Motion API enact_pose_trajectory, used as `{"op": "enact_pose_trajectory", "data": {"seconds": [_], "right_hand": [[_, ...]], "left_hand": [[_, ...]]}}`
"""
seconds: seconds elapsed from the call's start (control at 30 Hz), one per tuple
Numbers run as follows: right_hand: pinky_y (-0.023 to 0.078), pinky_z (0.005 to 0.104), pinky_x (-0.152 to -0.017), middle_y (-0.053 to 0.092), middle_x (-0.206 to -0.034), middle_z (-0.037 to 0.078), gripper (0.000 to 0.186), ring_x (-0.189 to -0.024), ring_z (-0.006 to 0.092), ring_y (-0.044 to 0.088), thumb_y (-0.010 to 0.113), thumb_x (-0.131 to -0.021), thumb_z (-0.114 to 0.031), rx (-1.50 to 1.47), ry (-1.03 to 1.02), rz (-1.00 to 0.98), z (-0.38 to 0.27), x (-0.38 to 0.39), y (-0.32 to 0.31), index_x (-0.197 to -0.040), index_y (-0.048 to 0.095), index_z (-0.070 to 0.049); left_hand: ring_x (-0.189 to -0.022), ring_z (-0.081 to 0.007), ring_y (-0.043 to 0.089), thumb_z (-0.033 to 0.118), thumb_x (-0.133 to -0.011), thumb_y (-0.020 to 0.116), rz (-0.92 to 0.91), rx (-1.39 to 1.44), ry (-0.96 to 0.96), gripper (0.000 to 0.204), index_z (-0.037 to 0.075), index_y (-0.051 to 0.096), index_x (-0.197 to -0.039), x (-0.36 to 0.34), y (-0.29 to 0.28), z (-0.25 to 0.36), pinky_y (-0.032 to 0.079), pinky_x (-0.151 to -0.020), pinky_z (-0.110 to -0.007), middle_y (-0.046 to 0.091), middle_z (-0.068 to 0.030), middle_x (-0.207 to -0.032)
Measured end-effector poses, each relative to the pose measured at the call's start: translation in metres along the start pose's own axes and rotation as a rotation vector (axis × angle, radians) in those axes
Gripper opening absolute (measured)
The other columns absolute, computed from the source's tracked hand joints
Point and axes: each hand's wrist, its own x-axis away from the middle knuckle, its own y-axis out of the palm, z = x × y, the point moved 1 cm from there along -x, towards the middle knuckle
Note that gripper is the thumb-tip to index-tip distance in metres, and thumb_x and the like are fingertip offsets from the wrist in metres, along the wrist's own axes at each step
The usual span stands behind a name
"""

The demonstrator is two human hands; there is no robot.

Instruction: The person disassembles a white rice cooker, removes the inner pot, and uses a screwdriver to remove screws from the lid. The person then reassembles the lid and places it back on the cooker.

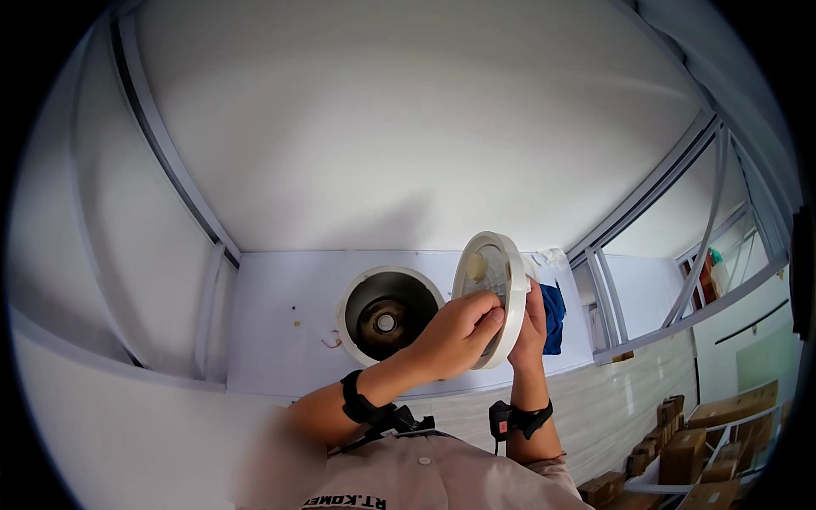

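A round white lid [510, 255] is held upright and tilted, with its metallic inner side toward the left. My left hand [455, 340] is closed against that inner side, fingers curled; exactly what they pinch is hidden. Behind the lid's right edge, my right hand [529, 327] grips it. Left of both hands, an open round pot body [349, 318] with a pale rim and a dark, stained interior rests on the white worktop [272, 314]. A blue cloth [552, 319] lies just right of my right hand.
Small bits and a short red wire lie left of the pot. Whitish crumpled material [551, 255] sits at the back right. White walls and metal frames [637, 204] enclose the worktop. Cardboard boxes [684, 455] are stacked on racks at the lower right.
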Motion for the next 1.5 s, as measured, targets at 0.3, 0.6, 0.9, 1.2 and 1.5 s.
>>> {"op": "enact_pose_trajectory", "data": {"seconds": [0.3,0.6,0.9,1.2,1.5], "right_hand": [[0.047,0.0307,-0.102,0.061,-0.133,0.007,0.043,-0.118,0.0140,0.058,0.055,-0.111,-0.020,0.104,-0.053,0.003,-0.003,-0.006,0.007,-0.149,0.046,-0.002],[0.049,0.0286,-0.097,0.062,-0.129,0.006,0.044,-0.113,0.0125,0.058,0.055,-0.112,-0.027,0.152,-0.032,-0.029,-0.001,-0.018,0.019,-0.148,0.046,-0.003],[0.048,0.0267,-0.095,0.063,-0.123,0.005,0.048,-0.111,0.0104,0.057,0.060,-0.110,-0.028,0.102,0.080,-0.080,-0.007,-0.033,0.035,-0.149,0.046,-0.004],[0.047,0.0292,-0.099,0.063,-0.126,0.004,0.046,-0.112,0.0126,0.057,0.062,-0.108,-0.028,0.257,-0.018,-0.150,-0.005,-0.034,0.040,-0.147,0.052,-0.005],[0.046,0.0316,-0.105,0.063,-0.132,0.007,0.049,-0.122,0.0165,0.058,0.064,-0.107,-0.033,0.219,0.068,-0.184,-0.015,-0.051,0.035,-0.146,0.055,-0.005]], "left_hand": [[-0.084,-0.0115,0.053,0.011,-0.107,0.053,-0.152,0.162,0.003,0.012,0.001,0.058,-0.111,0.004,-0.007,0.000,0.047,-0.078,-0.030,0.058,-0.0041,-0.093],[-0.106,-0.0272,0.056,0.008,-0.097,0.065,-0.290,-0.109,0.111,0.016,0.001,0.064,-0.111,0.017,-0.024,-0.016,0.048,-0.094,-0.038,0.058,-0.0119,-0.115],[-0.097,-0.0320,0.067,0.007,-0.077,0.077,-0.213,-0.687,0.357,0.018,0.004,0.074,-0.095,0.037,-0.024,-0.038,0.057,-0.085,-0.043,0.067,-0.0109,-0.109],[-0.098,-0.0323,0.069,0.007,-0.072,0.078,-0.155,-0.657,0.476,0.016,0.005,0.074,-0.087,0.036,-0.018,-0.050,0.058,-0.087,-0.045,0.070,-0.0097,-0.100],[-0.098,-0.0375,0.071,0.010,-0.070,0.078,-0.103,-0.658,0.376,0.030,0.009,0.076,-0.100,0.044,-0.014,-0.055,0.059,-0.088,-0.046,0.073,-0.0120,-0.104]]}}
